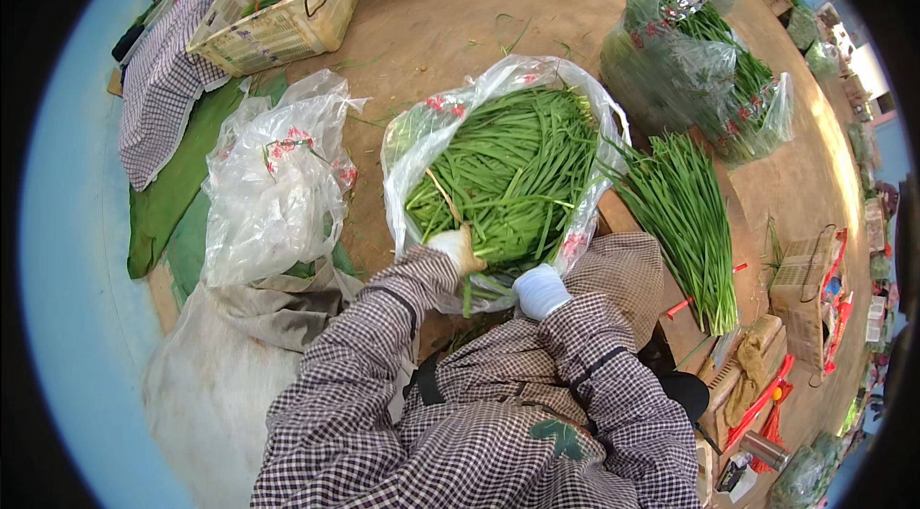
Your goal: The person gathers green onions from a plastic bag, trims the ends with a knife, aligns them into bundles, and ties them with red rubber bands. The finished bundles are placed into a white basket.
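Note:
A clear plastic bag (406, 142) with red print stands before me, packed with green garlic chives (514, 164). At its near left edge is my left hand (456, 249) in a whitish glove, touching the chives; a pale dry stalk (442, 193) rises just past it. My right hand (540, 291), in a pale glove, lies at the bag's near right rim. The fingers of both hands are largely hidden, so I cannot tell whether they grip anything. To the right, a loose bunch of chives (693, 236) rests on a brown board (679, 336).
Crumpled clear bags (280, 185) lie at left. A yellowish plastic crate (269, 27) stands beyond, near a person in checked clothing (169, 78). Filled bags (690, 70) stand at upper right. At lower right are another crate (801, 286), red ties (762, 401) and a metal flask (764, 450).

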